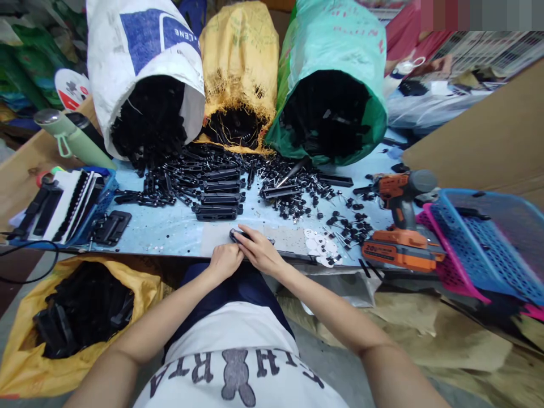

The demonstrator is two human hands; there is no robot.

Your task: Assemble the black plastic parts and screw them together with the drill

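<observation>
My left hand (227,260) is closed at the table's front edge, pressed against my right hand, with its fingertips hidden. My right hand (262,250) has its fingers bent over a small black plastic part (233,234), whose end shows above my left knuckles. Both hands meet on this part, over a grey mat (212,235). Just beyond them lies a stacked row of long black plastic pieces (217,212). To the right are white round discs (317,245) and many black-headed screws (346,226).
An orange cordless drill (402,249) stands at right beside blue and pink baskets (505,243). White (144,34), yellow (240,51) and green (335,39) sacks of black parts line the back. At left are a blue basket (100,198), a green bottle (79,139) and a floor sack (25,345). A person's red sleeve (402,34) shows behind.
</observation>
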